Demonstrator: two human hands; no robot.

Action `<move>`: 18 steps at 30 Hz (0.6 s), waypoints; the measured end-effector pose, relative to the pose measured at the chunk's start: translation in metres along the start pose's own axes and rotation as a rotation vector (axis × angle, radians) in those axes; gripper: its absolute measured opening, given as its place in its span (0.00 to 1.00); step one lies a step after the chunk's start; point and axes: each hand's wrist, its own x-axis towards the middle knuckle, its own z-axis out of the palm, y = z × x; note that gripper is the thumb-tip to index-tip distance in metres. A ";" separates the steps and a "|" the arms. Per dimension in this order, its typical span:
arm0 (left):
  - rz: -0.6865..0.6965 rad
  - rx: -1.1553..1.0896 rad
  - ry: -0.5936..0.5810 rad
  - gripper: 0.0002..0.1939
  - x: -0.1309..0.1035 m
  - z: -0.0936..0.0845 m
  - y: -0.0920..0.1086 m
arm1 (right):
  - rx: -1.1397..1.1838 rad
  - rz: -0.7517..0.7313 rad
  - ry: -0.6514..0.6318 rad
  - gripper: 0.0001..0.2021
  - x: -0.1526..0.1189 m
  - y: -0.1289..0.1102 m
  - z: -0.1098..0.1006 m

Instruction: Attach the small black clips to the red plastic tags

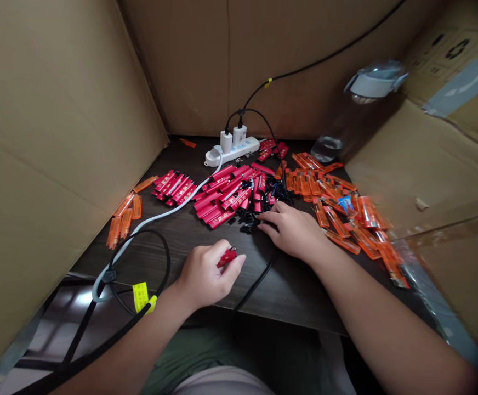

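Left hand [210,272] pinches a red lighter casing [227,257], seemingly leaving its end exposed; right hand [291,227] curls beside small black parts [248,225], can't tell its grip

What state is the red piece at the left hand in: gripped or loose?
Gripped: the red piece shows between thumb and curled fingers of the left hand.

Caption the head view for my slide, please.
Left hand holding a red piece, right hand at the small black parts.

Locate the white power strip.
In the head view's upper middle, the white power strip lies between the main pile of red casings and the rear cardboard wall.
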 end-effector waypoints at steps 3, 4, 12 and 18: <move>-0.004 0.002 -0.010 0.17 0.000 -0.001 0.000 | -0.006 -0.025 0.009 0.14 0.001 -0.003 0.001; -0.005 0.002 -0.012 0.17 -0.001 -0.001 0.000 | -0.004 -0.031 0.010 0.14 0.001 -0.003 0.001; -0.006 -0.008 -0.019 0.16 -0.001 0.000 -0.001 | 0.019 -0.059 -0.008 0.13 0.002 -0.006 0.000; -0.013 -0.012 -0.027 0.16 0.000 0.000 -0.002 | 0.025 -0.086 -0.003 0.12 0.002 -0.011 -0.002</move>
